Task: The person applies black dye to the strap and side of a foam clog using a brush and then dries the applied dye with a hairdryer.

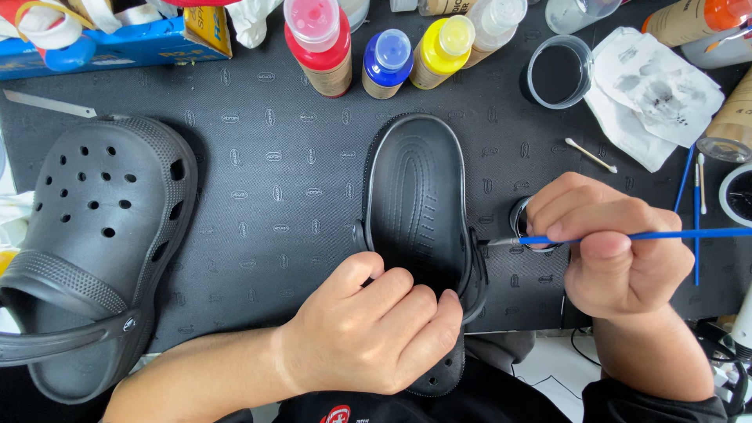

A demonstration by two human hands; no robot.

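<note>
Nearest the wearer, the left hand [368, 329] is curling over the heel end of a black foam clog [419, 211] lying sole-up on the counter [274, 180], fingers closed down on its heel and pinning it flat, while the thumb side is pressing by the strap hinge. Just to the right, the right hand [611, 243] is pinching a thin blue paintbrush [627, 235] between thumb and forefinger, and the brush tip is touching the clog's side near the strap rivet; beneath those fingers a small round pot is sitting, mostly hidden. The clog is looking light, rubbery and a little springy, so it is likely sliding or flexing under a brush unless held down; the thick heel and side rim are seeming the firmest places to grip, while the freshly worked edge is best left untouched. Its partner clog [94, 251] is resting upright well apart at the left. Farther out, a cotton swab [591, 155] and a smudged paper towel [654, 94] are lying beside a clear cup of black paint [558, 72], and red [319, 47], blue [387, 63] and yellow [442, 51] paint bottles are standing in a row at the far edge
</note>
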